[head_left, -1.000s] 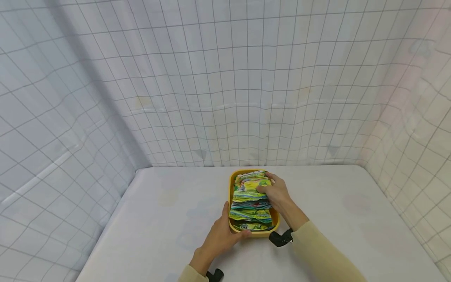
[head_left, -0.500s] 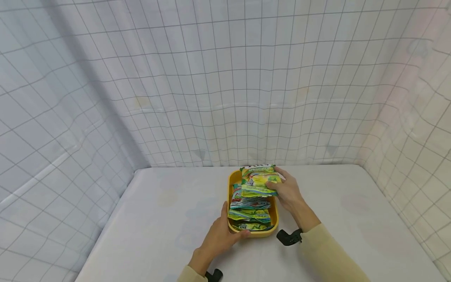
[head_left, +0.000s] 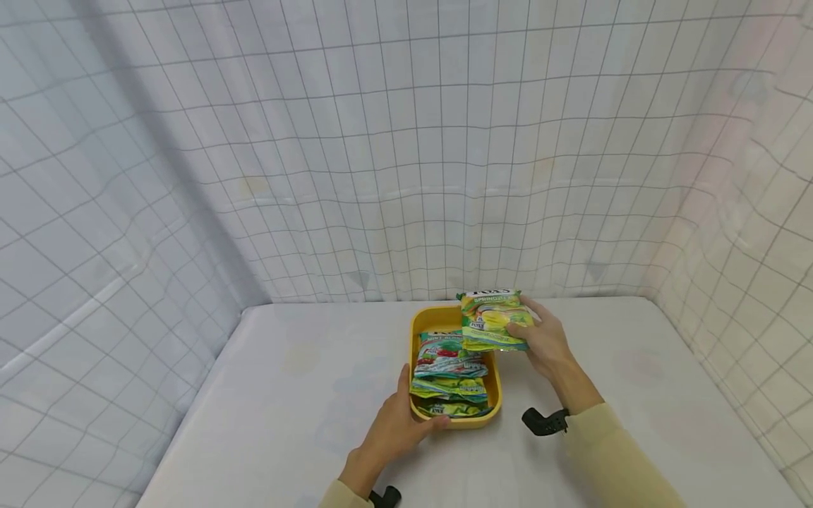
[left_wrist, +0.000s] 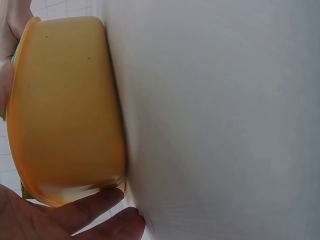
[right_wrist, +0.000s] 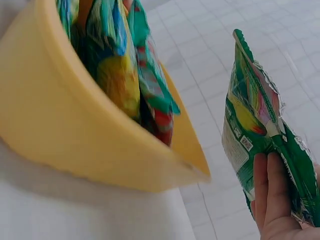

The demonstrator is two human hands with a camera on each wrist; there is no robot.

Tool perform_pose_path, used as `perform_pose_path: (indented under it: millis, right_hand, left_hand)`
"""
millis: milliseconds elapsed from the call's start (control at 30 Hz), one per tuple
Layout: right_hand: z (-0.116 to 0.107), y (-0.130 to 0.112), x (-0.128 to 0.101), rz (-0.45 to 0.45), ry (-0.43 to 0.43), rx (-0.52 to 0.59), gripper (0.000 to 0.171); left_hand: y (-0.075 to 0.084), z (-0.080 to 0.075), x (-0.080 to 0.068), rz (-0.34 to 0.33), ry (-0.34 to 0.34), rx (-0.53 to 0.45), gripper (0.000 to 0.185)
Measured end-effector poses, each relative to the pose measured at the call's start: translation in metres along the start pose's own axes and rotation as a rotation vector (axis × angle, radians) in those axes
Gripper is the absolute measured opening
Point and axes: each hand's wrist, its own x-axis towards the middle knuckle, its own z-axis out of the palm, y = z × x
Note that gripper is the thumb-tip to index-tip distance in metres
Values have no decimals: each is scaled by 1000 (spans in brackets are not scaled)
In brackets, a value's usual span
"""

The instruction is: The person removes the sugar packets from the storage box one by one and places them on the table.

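Packet [head_left: 492, 319]: yellow-green, held up at the far right corner of the bin; the head view has it overlapping the rim, while the right wrist view shows it apart from the bin. Could be more than one pressed together; cannot tell.
Right hand [head_left: 547, 344]: mine, grasping the packet by its right side, thumb on the printed face, fingers behind. Right wrist view: two of my fingers lie against the green back.
Left hand [head_left: 394, 427]: mine, spread and unclenched at the bin's near left corner; thumb along the near rim, fingers against the left side.
Bin [head_left: 466, 423]: yellow, rounded corners, upright, resting on the table.
Packets in bin: overlapping in a row. Red and teal one [head_left: 447, 354] farthest from me, yellow-green ones [head_left: 447, 386] next, another [head_left: 454, 409] lowest by the near wall.
Sleeves: pale yellow, right [head_left: 619, 451] and left [head_left: 343, 496].
Wrist devices: black, one by my right wrist [head_left: 545, 422], one by my left [head_left: 385, 497].
Table [head_left: 286, 395]: white covering.
Curtain [head_left: 444, 176]: white, dark grid lines, rising behind the table and at both sides.
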Motion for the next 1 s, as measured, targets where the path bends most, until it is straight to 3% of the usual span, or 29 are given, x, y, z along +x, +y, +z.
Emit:
perform_pose_path:
  millis: [200,400,800,1000]
  right_hand:
    - [-23,2,4,29,39,35,82]
    - [-40,8,8,46,52,2,82]
    - [-62,23,11,76,55,35,83]
    - [-66,34,13,103,78,-19,83]
  left_hand:
    - [2,-1,0,-13,2,6,130]
    - [3,-1,-1,-22,-6,20,130]
    - [4,-2,1,-14,1,16,131]
    - [2,-1,0,-14,-2,12,131]
